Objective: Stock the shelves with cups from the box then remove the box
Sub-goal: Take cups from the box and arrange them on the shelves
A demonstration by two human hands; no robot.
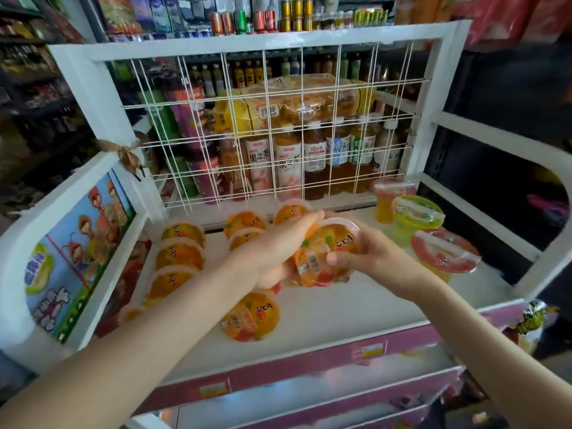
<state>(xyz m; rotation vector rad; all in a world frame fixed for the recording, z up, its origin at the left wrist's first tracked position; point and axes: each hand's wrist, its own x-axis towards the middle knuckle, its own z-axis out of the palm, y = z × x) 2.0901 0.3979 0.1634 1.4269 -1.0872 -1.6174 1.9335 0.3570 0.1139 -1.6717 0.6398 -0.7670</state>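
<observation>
Both my hands hold an orange fruit jelly cup [325,252] above the middle of the white shelf [340,308]. My left hand [278,249] grips it from the left and top; my right hand [368,255] grips its right side, thumb on the lid. Several matching orange cups stand in a column at the left [179,255], and more stand at the back [244,224]. One orange cup [250,317] sits alone near the front edge. No box is in view.
A white wire grid [272,128] backs the shelf, with tea bottles [288,165] behind it. At the right stand a green-lidded cup [414,221], a pink-lidded cup [445,255] and another behind [390,196]. A pink price rail [340,357] runs along the front.
</observation>
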